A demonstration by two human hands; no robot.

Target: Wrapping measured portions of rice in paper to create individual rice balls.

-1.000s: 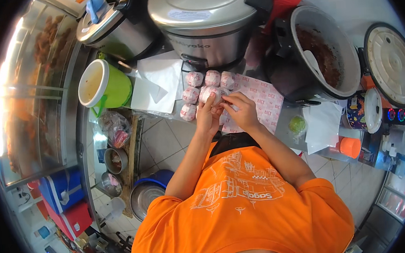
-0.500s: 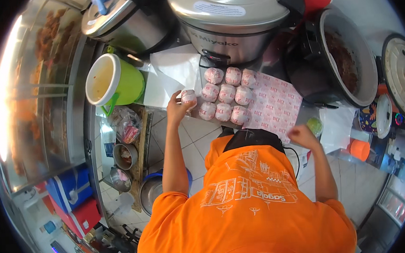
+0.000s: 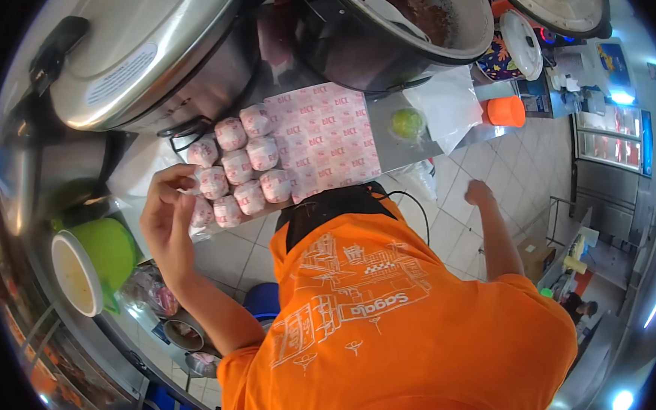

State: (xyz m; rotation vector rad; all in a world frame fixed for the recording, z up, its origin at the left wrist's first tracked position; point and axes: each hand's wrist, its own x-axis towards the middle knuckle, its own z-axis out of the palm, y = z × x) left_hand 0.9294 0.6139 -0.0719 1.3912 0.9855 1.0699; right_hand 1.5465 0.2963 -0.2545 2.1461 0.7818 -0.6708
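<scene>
Several round bundles (image 3: pixel 237 166) in white paper with red print stand in close rows on a steel counter. At the left end of these rows, my left hand (image 3: pixel 167 215) is open, fingers bent and thumb apart, nothing between them. The nearest bundle (image 3: pixel 201 212) sits right beside its thumb. To the right of the bundles lie flat printed wrapping sheets (image 3: pixel 327 141), white with red lettering. Away from the counter, my right hand (image 3: pixel 480 193) hangs over the tiled floor, its fingers curled into a fist with nothing showing in it.
A large lidded steel cooker (image 3: pixel 156 69) and an uncovered pot (image 3: pixel 436 14) of dark food stand behind the bundles. Right of the sheets are a green round item (image 3: pixel 407 123), white paper (image 3: pixel 450 107) and an orange container (image 3: pixel 505 111). A green bucket (image 3: pixel 109 254) stands left.
My left hand has let go of the bundle, which now stands at the row's left end. My right hand has moved off the counter's edge. The view has turned right.
</scene>
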